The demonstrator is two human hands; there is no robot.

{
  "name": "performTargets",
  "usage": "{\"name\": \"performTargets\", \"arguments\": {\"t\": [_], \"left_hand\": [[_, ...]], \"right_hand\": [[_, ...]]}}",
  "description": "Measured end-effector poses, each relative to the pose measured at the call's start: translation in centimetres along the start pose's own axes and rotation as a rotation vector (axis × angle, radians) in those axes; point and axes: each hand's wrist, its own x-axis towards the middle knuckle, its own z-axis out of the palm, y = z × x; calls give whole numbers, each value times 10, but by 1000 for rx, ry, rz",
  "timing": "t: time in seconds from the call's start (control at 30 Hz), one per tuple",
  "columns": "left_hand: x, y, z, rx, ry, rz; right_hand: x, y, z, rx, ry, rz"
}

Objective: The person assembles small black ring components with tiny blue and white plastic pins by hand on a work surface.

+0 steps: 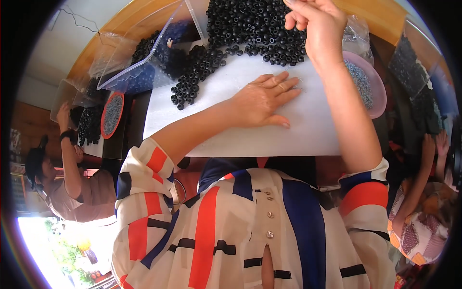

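My left hand [269, 100] lies palm down on a white board [216, 135], its fingers stretched out and nothing seen in its grasp. Over the far right part of the board, my right hand [322, 26] is raised with its fingers curled in; the picture's top edge cuts off the fingertips, so I cannot make out what they hold. Just left of that hand spreads a big heap of small, round, hollow black caps [250, 24]. A looser trail of these caps runs from it toward the board's left side.
A clear plastic bin [137, 72] with black caps stands at the far left. On the right is a pink bowl [378, 94] of small grey-blue pieces; a red-orange tray [103, 123] holds similar ones. Co-workers sit left [79, 192] and right [421, 216].
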Motion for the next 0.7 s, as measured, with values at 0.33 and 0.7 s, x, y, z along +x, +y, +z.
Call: {"name": "performTargets", "arguments": {"t": [0.33,0.7], "left_hand": [[-36,-9,-26,42,-125,-109],[-63,-15,-39,79,-113,-186]], "right_hand": [[-11,41,-37,-131,87,62],[-20,50,-26,-229,-78,117]]}}
